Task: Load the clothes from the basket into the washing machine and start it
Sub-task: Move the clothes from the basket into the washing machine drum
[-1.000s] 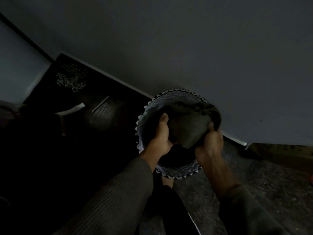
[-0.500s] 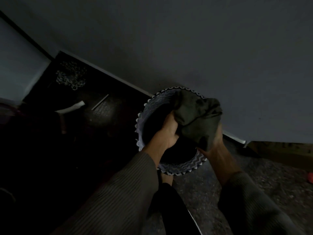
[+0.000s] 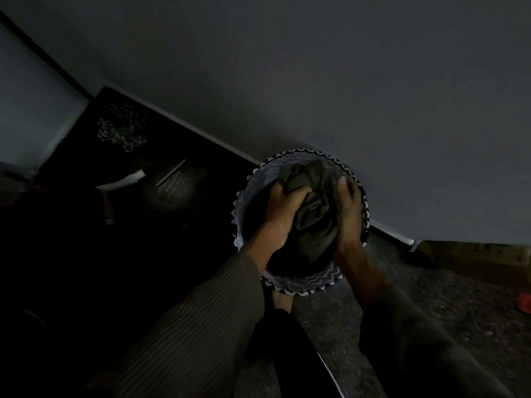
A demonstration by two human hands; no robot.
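A round laundry basket (image 3: 304, 284) with a black-and-white zigzag rim stands on the floor against a grey wall. A bunched dark olive garment (image 3: 313, 214) sits over the basket's opening. My left hand (image 3: 283, 209) grips its left side with curled fingers. My right hand (image 3: 349, 209) clasps its right side. The scene is dim, and the basket's inside below the garment is hidden. No washing machine shows.
The grey wall (image 3: 373, 96) runs diagonally behind the basket. A dark area at the left holds a patterned bundle (image 3: 123, 130) and a pale strip (image 3: 126, 179). My foot (image 3: 283, 301) stands just before the basket on speckled floor. A red object (image 3: 524, 301) lies at the right edge.
Both hands have closed in on the olive garment and bunched it into a tighter ball over the basket. The right hand has come up onto its side.
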